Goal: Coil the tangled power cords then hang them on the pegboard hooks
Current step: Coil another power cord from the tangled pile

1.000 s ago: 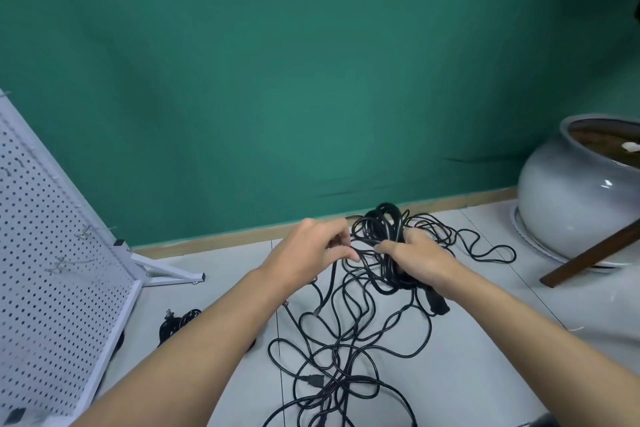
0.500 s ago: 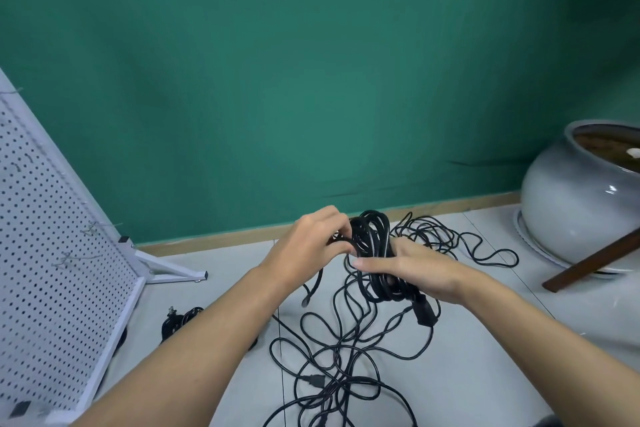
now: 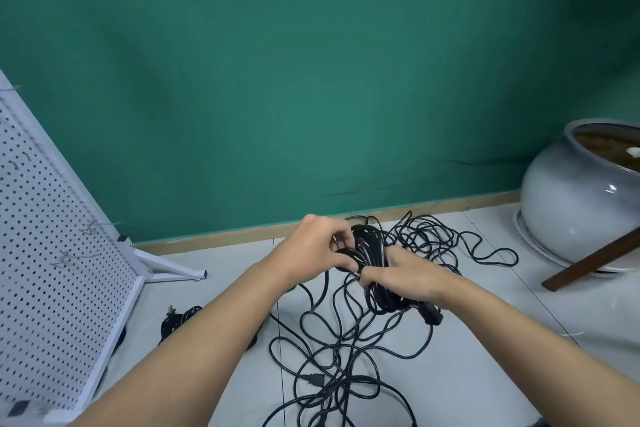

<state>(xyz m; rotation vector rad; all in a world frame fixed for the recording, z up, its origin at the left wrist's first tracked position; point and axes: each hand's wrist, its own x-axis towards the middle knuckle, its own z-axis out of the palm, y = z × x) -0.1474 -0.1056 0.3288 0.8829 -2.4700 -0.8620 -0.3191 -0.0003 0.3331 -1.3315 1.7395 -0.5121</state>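
Observation:
A black coil of power cord [image 3: 372,250] is held above the floor between both hands. My right hand [image 3: 405,274] grips the coil's lower part, its black plug [image 3: 431,314] hanging below the wrist. My left hand [image 3: 317,248] pinches a strand of the cord at the coil's left side. Loose tangled black cords [image 3: 346,357] spread over the grey floor beneath and behind the hands. The white pegboard [image 3: 52,270] leans at the left with thin metal hooks [image 3: 93,226] sticking out.
A second black cord bundle [image 3: 176,317] lies on the floor by the pegboard's foot. A large grey ceramic pot [image 3: 571,204] stands at the right with a dark wooden stick [image 3: 588,263] leaning against it. A green wall runs behind.
The coil has been lifted slightly and gathered tighter. My left hand has closed in on the coil's left side, laying a strand onto it; my right hand keeps its grip.

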